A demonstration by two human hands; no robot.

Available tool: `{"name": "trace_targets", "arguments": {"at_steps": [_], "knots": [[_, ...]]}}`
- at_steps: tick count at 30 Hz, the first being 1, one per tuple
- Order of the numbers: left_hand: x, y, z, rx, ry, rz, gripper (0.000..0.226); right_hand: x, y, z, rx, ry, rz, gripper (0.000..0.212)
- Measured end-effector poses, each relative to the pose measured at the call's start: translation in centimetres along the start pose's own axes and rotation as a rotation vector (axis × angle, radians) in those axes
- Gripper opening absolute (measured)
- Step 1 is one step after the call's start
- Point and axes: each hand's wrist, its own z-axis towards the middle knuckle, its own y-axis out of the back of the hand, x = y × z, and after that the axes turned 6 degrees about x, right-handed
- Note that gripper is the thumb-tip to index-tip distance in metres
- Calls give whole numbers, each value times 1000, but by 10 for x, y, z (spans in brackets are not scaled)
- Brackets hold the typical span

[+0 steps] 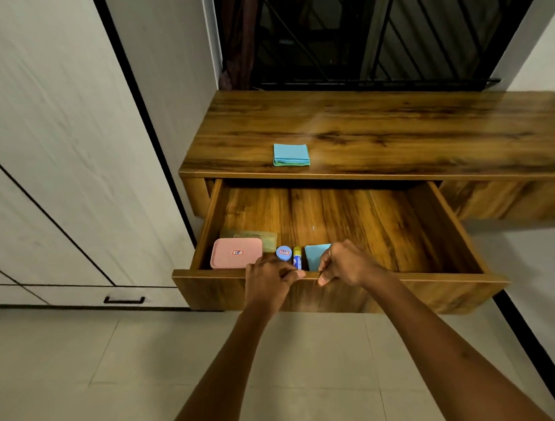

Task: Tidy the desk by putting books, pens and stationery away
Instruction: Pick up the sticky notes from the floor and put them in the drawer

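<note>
Nearest, the drawer front is gripped by both hands. The left hand is curled over the top edge, thumb lying along it; the right hand is hooked over the same edge just beside it, thumb tip pressed to the face. The front is a stiff, smooth wood-grain board, and the drawer is probably heavy on its runners, so an even pull or push through both hands is called for. It stands wide open.

Just behind the hands, along the near wall, the stationery is lined up. At the left lies a pink box, rounded, matt plastic, likely light and rigid, best taken by its long sides. Behind it and touching it, a yellowish translucent case is partly hidden. To the right a small blue-lidded pot is seen, then a glue stick, upright or nearly so, slick and cylindrical, easily rolled if tipped. Beside it a blue paper pad leans, half covered by the right hand.

Farther off, on the table, one thing is left out: a square pad of blue sheets over green. It is judged light and soft-edged, and is best pinched across opposite sides so no sheets fan out. The tabletop is glossy dark-grained laminate.
</note>
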Motion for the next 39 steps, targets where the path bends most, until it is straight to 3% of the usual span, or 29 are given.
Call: {"name": "trace_targets", "arguments": {"at_steps": [5, 8, 13, 15, 18, 21, 24, 27, 33, 39], "knots": [[-15, 2, 5, -99, 120, -50, 44, -1, 5, 0, 116, 28, 65, 19], [-20, 15, 28, -141, 110, -225, 37, -3, 18, 8, 166, 18, 252, 23], [-37, 53, 89, -208, 148, -646, 21, 7, 57, 61, -316, -66, 618, 23], [-39, 61, 114, -219, 153, -680, 18, 15, 81, 92, -485, -142, 744, 22], [-31, 61, 155, -270, 183, -646, 21, 22, 110, 143, -579, -227, 832, 21], [-25, 61, 201, -272, 201, -618, 20, 26, 125, 196, -592, -294, 840, 33], [-19, 64, 246, -289, 216, -579, 23, 35, 137, 224, -556, -331, 742, 22], [-26, 73, 281, -314, 255, -546, 26, 39, 140, 247, -536, -419, 646, 40], [-38, 85, 319, -202, 407, -339, 30, 43, 139, 267, -525, -547, 414, 47], [-43, 87, 332, -116, 503, -302, 37, 42, 137, 278, -471, -647, 397, 46]]}}
